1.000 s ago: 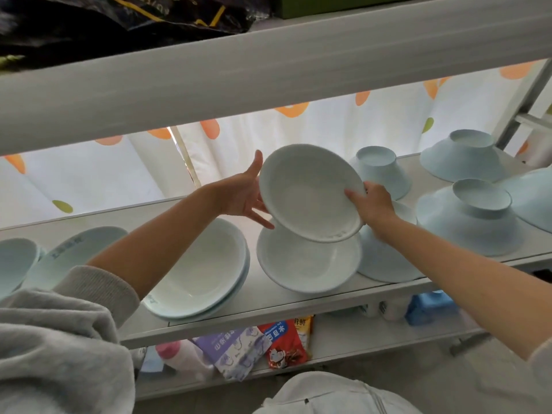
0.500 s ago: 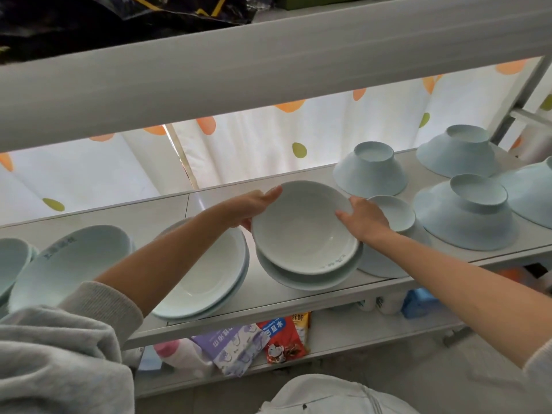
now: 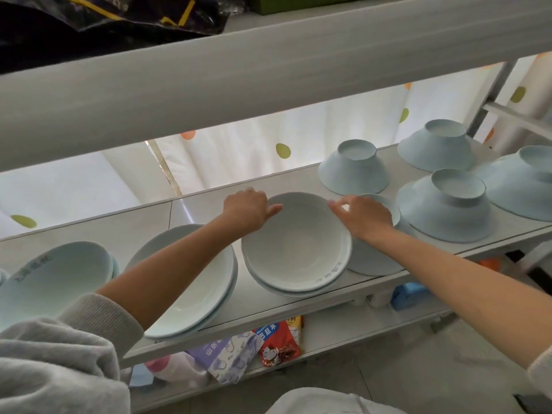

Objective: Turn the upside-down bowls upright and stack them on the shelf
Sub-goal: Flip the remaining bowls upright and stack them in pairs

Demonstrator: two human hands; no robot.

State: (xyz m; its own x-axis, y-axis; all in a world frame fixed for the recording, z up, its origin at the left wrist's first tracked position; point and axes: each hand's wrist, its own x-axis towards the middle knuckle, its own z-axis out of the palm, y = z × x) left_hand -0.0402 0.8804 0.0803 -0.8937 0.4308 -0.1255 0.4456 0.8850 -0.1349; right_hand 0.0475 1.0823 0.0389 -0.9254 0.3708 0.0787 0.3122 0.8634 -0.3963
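An upright pale bowl (image 3: 294,243) sits nested in another upright bowl at the middle of the white shelf (image 3: 268,312). My left hand (image 3: 246,209) touches its far left rim with fingers out. My right hand (image 3: 363,218) hovers at its right rim, fingers relaxed, over an upside-down bowl (image 3: 373,258). Further right stand several upside-down pale blue bowls, among them a front bowl (image 3: 445,206), a back bowl (image 3: 354,168) and a far back bowl (image 3: 437,147). Left of the middle stack lies a larger upright stack (image 3: 206,282), and at the far left another upright bowl (image 3: 53,276).
The upper shelf board (image 3: 268,73) hangs low over the bowls. A dotted curtain (image 3: 268,144) hangs behind. On the lower shelf lie snack packets (image 3: 277,342) and a blue object (image 3: 409,294). The frame post (image 3: 490,97) stands at the back right.
The bowl that both hands held tilted in the air has come down upright into the bowl at the shelf's middle. Both hands have loosened from its rim.
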